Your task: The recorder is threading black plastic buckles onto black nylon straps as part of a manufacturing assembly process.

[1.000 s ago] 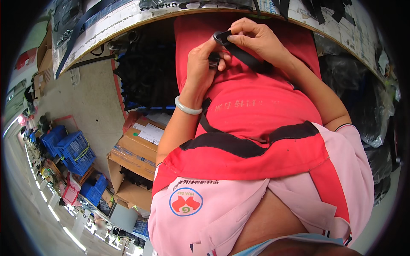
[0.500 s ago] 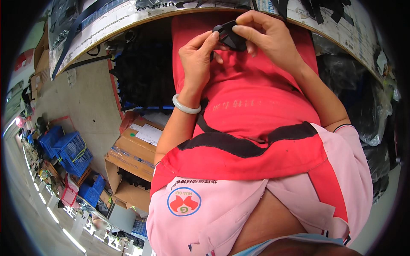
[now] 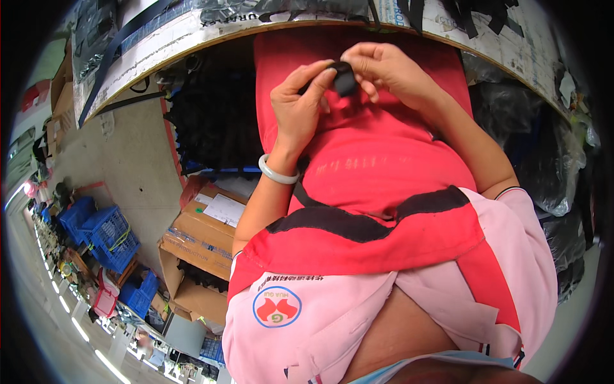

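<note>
Over the lap of my red apron [image 3: 384,137], I hold a small black strap-like piece [image 3: 345,82] between both hands. My left hand [image 3: 299,99], below a white bangle [image 3: 278,169], pinches its left side between thumb and fingertips. At its upper right, my right hand [image 3: 387,70] has thumb and forefinger closed together on the edge, the other fingers curled beneath. The piece looks folded or bunched, and blur hides its exact kind.
A table [image 3: 256,32] with a curved-looking wooden edge lies just beyond my hands, with black straps [image 3: 476,16] on it. An open cardboard box [image 3: 198,237] stands at my left, blue crates [image 3: 109,233] farther off. Plastic bags [image 3: 543,141] hang or lie at the right.
Both hands have come closer together, and the right has moved down and left, a little toward me. The black piece has turned and now looks more compact.
</note>
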Demonstrator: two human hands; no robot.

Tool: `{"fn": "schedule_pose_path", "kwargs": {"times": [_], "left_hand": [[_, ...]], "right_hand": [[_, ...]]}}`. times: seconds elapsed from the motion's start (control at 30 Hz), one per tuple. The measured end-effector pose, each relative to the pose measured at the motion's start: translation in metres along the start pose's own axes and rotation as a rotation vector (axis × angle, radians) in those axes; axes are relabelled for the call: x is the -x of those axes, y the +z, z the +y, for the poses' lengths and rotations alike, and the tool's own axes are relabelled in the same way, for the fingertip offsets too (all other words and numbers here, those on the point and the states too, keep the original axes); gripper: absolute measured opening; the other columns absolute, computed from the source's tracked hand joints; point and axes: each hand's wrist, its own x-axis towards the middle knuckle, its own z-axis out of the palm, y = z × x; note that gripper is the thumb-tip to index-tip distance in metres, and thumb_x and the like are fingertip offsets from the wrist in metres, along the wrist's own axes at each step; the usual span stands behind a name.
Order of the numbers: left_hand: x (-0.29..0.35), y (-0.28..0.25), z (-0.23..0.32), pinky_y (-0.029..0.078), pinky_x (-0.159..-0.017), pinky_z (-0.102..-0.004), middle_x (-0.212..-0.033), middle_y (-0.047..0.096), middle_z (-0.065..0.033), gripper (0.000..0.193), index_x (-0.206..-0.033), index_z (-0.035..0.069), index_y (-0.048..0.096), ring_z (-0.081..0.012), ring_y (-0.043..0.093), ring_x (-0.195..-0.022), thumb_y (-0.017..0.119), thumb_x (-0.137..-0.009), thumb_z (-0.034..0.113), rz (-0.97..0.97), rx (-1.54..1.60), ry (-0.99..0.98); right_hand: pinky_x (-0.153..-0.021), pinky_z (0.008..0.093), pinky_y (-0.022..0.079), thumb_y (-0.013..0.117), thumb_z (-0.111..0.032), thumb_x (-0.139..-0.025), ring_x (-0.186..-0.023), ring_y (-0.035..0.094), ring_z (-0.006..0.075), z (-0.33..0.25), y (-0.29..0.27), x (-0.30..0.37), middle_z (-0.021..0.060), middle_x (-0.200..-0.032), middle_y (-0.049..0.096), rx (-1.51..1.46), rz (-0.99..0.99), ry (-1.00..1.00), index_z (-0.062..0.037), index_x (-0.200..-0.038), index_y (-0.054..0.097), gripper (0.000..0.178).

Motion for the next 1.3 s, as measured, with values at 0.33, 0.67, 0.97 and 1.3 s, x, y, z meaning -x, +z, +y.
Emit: {"fn": "schedule_pose_path", "kwargs": {"times": [0.33,0.67,0.97,1.3], "left_hand": [[0.012,-0.015,0.005,0.037,-0.047,-0.0177,-0.079,0.063,-0.0003,0.014,-0.101,-0.002,0.069,-0.0030,0.051,-0.054,0.066,-0.087,0.000,0.006,-0.076,0.046],[0.009,-0.010,0.007,0.040,-0.053,-0.0182,-0.079,0.062,-0.0015,0.013,-0.099,-0.002,0.069,-0.0044,0.052,-0.061,0.066,-0.086,-0.001,-0.035,-0.197,0.251],[0.010,-0.008,0.000,0.042,-0.048,-0.0195,-0.080,0.064,-0.0039,0.015,-0.101,-0.003,0.068,-0.0070,0.054,-0.055,0.066,-0.088,0.002,0.101,-0.044,0.069],[0.009,-0.012,-0.005,0.042,-0.046,-0.0193,-0.078,0.065,-0.0041,0.016,-0.102,-0.003,0.068,-0.0076,0.055,-0.053,0.066,-0.089,0.004,0.018,0.143,-0.146]], "right_hand": [[-0.042,0.0152,0.038,0.060,-0.030,-0.095,-0.047,0.049,0.0025,0.000,0.005,-0.003,-0.0032,-0.064,0.050,0.057,-0.096,0.122,-0.0054,-0.091,0.057,0.025],[-0.041,0.0156,0.037,0.060,-0.026,-0.094,-0.044,0.048,0.0027,0.003,0.007,0.004,-0.0018,-0.059,0.055,-0.053,-0.186,0.222,-0.0037,-0.095,0.061,0.022],[-0.045,0.0175,0.041,0.067,-0.028,-0.089,-0.052,0.053,0.0049,-0.001,0.026,0.014,0.0002,-0.066,0.061,0.297,-0.022,0.014,-0.0037,-0.081,0.064,0.026],[-0.048,0.0160,0.045,0.061,-0.027,-0.094,-0.054,0.055,0.0048,0.009,0.006,-0.004,-0.0001,-0.069,0.058,-0.051,-0.052,0.114,-0.0038,-0.092,0.061,0.023]]}}
